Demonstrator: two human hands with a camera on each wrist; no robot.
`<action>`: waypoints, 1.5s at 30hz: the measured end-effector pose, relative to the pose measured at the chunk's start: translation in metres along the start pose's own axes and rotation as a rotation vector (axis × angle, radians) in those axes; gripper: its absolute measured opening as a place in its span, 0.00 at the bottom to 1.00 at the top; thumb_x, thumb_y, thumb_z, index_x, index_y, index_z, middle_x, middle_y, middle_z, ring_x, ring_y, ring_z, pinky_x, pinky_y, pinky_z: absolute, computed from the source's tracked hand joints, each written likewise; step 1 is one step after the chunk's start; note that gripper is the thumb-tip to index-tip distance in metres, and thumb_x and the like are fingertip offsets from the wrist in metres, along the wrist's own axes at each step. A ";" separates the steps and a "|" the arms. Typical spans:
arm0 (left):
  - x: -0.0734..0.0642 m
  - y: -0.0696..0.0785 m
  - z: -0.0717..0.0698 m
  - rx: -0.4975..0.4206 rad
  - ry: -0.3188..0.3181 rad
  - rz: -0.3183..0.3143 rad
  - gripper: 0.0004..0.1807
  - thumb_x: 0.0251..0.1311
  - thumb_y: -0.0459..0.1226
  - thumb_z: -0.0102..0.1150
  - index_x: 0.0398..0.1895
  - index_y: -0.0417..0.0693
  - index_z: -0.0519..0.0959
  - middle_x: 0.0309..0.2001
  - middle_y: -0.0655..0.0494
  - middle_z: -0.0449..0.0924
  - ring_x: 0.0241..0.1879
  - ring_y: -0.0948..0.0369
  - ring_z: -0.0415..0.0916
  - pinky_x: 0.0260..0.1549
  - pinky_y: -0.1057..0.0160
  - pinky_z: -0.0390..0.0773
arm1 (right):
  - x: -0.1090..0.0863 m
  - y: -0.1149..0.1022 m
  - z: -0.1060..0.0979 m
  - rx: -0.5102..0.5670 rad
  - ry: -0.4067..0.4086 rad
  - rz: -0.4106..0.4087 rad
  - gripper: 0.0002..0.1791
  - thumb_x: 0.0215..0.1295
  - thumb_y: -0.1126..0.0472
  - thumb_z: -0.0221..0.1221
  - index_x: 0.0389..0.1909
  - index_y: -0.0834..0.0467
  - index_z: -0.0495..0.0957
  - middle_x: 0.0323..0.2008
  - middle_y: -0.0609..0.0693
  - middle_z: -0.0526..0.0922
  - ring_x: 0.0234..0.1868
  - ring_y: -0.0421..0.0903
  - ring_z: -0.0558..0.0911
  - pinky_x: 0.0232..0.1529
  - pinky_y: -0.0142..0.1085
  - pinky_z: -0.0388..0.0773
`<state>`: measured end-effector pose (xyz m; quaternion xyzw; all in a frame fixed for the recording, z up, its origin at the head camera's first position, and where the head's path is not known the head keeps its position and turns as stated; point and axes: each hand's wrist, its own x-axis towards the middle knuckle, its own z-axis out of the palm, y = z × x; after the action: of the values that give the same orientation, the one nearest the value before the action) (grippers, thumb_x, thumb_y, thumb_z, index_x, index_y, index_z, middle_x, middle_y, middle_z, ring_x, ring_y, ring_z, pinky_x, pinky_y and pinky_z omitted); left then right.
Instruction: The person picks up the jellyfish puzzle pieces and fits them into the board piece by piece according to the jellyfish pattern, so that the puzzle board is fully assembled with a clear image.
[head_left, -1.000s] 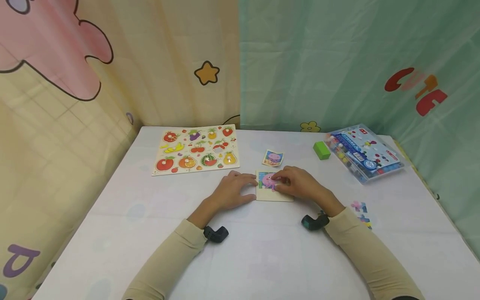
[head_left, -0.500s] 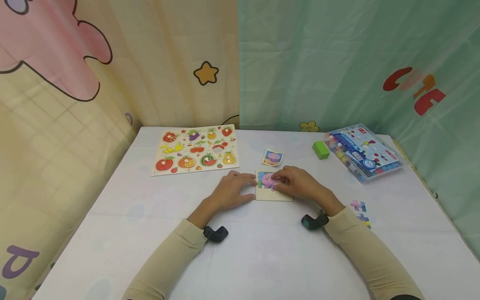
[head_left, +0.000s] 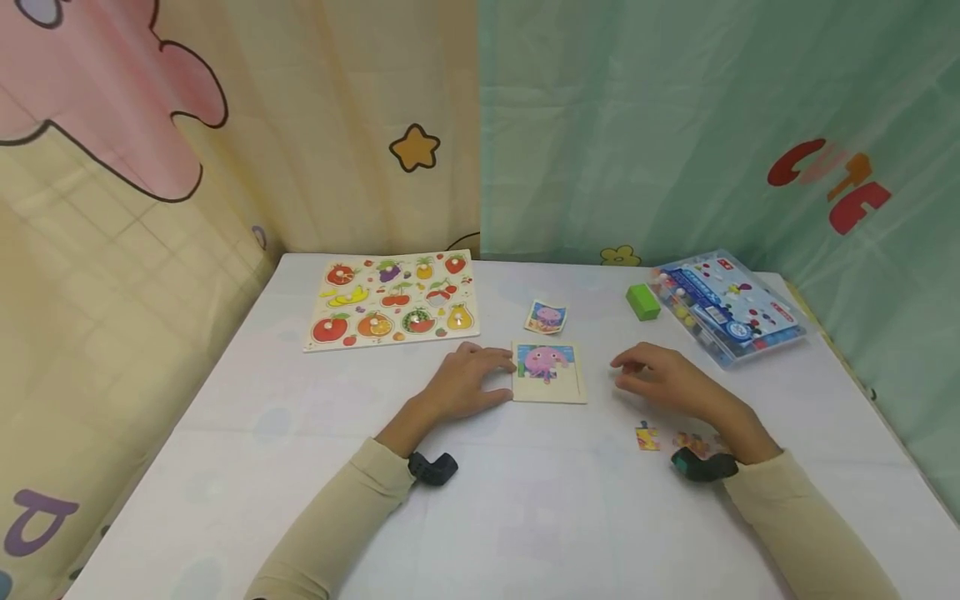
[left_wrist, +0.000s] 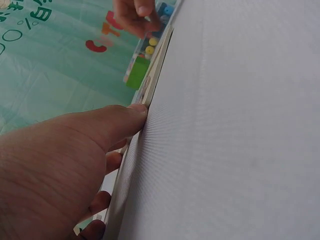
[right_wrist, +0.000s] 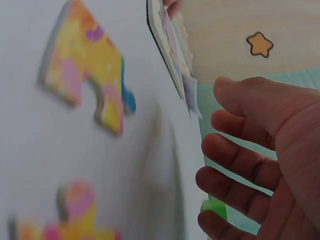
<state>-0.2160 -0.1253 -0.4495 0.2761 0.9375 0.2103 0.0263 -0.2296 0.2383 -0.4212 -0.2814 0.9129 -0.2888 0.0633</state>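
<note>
A small jigsaw puzzle board (head_left: 550, 375) lies flat mid-table, its upper part filled with a pink cartoon picture and its lower part bare. My left hand (head_left: 468, 382) rests at its left edge, thumb and fingertips touching the rim; the left wrist view shows this thumb (left_wrist: 127, 122) against the edge. To the right of the board hovers my right hand (head_left: 660, 379), fingers loosely bent and holding nothing. Below it lie loose jigsaw pieces: a yellow one (head_left: 647, 438), seen large in the right wrist view (right_wrist: 82, 65), and others partly hidden by the wrist.
A small picture card (head_left: 546, 317) lies behind the board. At the back left is a fruit peg puzzle (head_left: 393, 300). A green block (head_left: 642, 302) stands beside a clear plastic case (head_left: 727, 304) at the back right. Curtains (head_left: 675, 125) hang behind the table.
My right hand has left the board and moved right, uncovering the picture, which now shows more of its upper right filled. The left hand stays at the board's edge.
</note>
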 end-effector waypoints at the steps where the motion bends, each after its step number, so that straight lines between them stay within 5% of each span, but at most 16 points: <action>1: 0.000 0.000 0.000 -0.003 0.000 0.002 0.22 0.65 0.52 0.65 0.61 0.59 0.80 0.70 0.63 0.71 0.63 0.55 0.65 0.56 0.49 0.67 | -0.011 0.005 -0.004 0.002 0.011 0.025 0.16 0.70 0.57 0.64 0.55 0.59 0.80 0.46 0.48 0.82 0.49 0.48 0.79 0.52 0.52 0.77; 6: 0.000 0.000 0.003 -0.004 -0.004 0.010 0.22 0.65 0.52 0.65 0.60 0.60 0.81 0.69 0.63 0.71 0.63 0.55 0.65 0.55 0.50 0.68 | -0.062 0.024 -0.022 0.007 0.050 0.134 0.22 0.70 0.56 0.65 0.59 0.62 0.77 0.52 0.56 0.81 0.54 0.57 0.78 0.55 0.57 0.74; 9: 0.002 0.000 0.006 0.008 -0.004 0.019 0.22 0.65 0.53 0.64 0.60 0.60 0.81 0.69 0.64 0.71 0.62 0.56 0.66 0.55 0.51 0.68 | -0.086 0.038 -0.027 -0.045 0.078 0.154 0.24 0.67 0.58 0.67 0.60 0.63 0.76 0.53 0.58 0.81 0.54 0.56 0.78 0.53 0.45 0.76; 14: 0.001 0.000 0.007 0.017 0.011 0.019 0.22 0.65 0.53 0.65 0.60 0.60 0.81 0.68 0.63 0.72 0.62 0.56 0.66 0.54 0.51 0.69 | -0.109 0.060 -0.028 -0.111 0.138 0.148 0.21 0.63 0.61 0.70 0.55 0.63 0.80 0.51 0.58 0.80 0.50 0.39 0.76 0.44 0.26 0.73; 24: 0.000 0.000 0.004 0.023 0.022 0.017 0.22 0.65 0.53 0.65 0.60 0.60 0.81 0.68 0.63 0.72 0.61 0.56 0.67 0.54 0.51 0.69 | -0.111 0.067 -0.022 -0.072 0.152 0.182 0.16 0.64 0.61 0.69 0.52 0.59 0.84 0.48 0.58 0.78 0.51 0.60 0.74 0.48 0.41 0.72; 34: -0.002 -0.001 0.002 0.002 0.024 0.017 0.22 0.65 0.52 0.65 0.60 0.59 0.81 0.69 0.62 0.72 0.61 0.55 0.67 0.54 0.50 0.69 | -0.114 0.069 -0.023 -0.080 0.211 0.134 0.14 0.60 0.64 0.72 0.48 0.57 0.85 0.48 0.53 0.78 0.44 0.34 0.71 0.39 0.23 0.68; 45: 0.000 -0.002 0.002 0.007 0.040 0.031 0.22 0.64 0.52 0.66 0.60 0.59 0.82 0.68 0.62 0.73 0.62 0.55 0.67 0.54 0.49 0.69 | -0.115 0.069 -0.024 -0.113 0.214 0.181 0.16 0.61 0.61 0.72 0.48 0.58 0.84 0.49 0.56 0.80 0.46 0.28 0.70 0.40 0.19 0.68</action>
<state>-0.2165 -0.1257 -0.4522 0.2866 0.9341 0.2130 0.0034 -0.1738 0.3602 -0.4457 -0.1689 0.9509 -0.2582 -0.0244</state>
